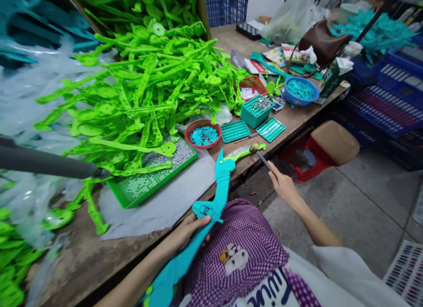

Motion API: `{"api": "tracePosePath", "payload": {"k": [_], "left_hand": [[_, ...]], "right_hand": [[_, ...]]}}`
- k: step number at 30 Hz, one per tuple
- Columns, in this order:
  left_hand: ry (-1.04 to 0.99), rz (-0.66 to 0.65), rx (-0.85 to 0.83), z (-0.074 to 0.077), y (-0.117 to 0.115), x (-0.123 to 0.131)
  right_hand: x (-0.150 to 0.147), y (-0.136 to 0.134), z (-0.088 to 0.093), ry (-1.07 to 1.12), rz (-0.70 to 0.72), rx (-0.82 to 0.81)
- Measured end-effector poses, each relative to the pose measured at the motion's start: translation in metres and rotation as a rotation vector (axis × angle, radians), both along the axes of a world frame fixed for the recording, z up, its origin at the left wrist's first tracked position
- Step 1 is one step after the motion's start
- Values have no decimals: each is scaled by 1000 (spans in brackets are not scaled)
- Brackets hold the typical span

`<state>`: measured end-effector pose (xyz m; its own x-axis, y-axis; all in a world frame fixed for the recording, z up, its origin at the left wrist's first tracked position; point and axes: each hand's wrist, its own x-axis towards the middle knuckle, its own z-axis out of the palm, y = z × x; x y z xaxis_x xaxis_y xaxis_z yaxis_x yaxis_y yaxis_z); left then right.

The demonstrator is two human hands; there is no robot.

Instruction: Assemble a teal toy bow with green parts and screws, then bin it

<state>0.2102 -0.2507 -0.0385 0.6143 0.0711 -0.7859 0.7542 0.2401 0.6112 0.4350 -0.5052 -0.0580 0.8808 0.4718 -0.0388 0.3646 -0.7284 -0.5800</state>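
Observation:
My left hand (193,227) is closed around a long turquoise plastic part (224,183), held tilted over my lap and the table's front edge. A thin lime-green plastic arm (240,154) extends from its upper end along the table edge. My right hand (282,183) grips a small hammer (263,159) by its grey handle. Its brassy head is at the far end of the lime-green arm; whether they touch I cannot tell. Beyond the turquoise part stands a red basket (187,137) of small turquoise pieces.
A large heap of lime-green plastic parts (148,82) covers the table's left, beside a green tray (155,183) of small metal pieces. Teal trays (253,117), a blue bowl (287,95) and a brown bag (322,40) lie farther back. A red stool (304,166) stands right.

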Motion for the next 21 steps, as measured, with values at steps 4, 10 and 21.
{"api": "tracePosePath", "payload": {"k": [4,10,21], "left_hand": [[-17,34,-114,-8,9,-6],[-3,117,-449,-21,34,-22],[-159,91,-674,-35,39,-32]], "right_hand": [[5,-6,-5,227,-71,297],[-5,5,11,436,-388,883],[-22,25,-2,594,-386,918]]}}
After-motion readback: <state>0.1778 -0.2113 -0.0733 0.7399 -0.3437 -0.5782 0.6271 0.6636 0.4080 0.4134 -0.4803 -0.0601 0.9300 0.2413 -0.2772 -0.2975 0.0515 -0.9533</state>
